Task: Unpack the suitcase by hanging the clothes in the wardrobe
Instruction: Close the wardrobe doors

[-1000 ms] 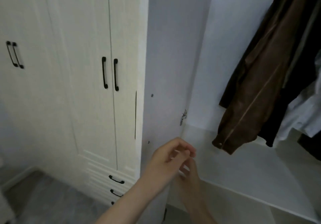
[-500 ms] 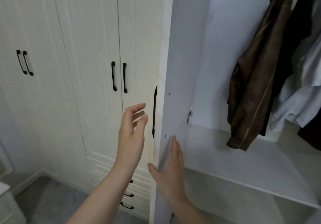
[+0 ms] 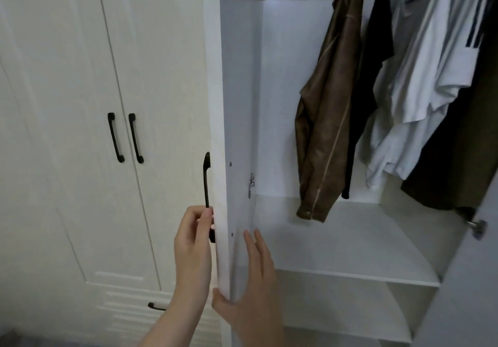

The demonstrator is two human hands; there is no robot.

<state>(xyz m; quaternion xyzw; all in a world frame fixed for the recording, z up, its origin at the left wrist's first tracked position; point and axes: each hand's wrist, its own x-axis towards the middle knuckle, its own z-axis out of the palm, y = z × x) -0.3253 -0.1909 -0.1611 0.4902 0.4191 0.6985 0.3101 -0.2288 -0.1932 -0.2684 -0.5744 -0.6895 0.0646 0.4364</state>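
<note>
Left hand (image 3: 192, 241) curls its fingers round the lower end of the black door handle (image 3: 207, 182). Right hand (image 3: 249, 287) lies flat, fingers straight, on the wardrobe door (image 3: 237, 131) inner face. Clothes — brown jacket (image 3: 326, 120) included — hang inside. Risk: the door swings shut and pinches the right thumb at its edge.

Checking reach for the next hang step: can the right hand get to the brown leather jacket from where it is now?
Probably yes. The right hand lies flat on the inner face of the open door, already on the wardrobe side. Only a bare shelf lies between it and the brown leather jacket hanging above.
</note>
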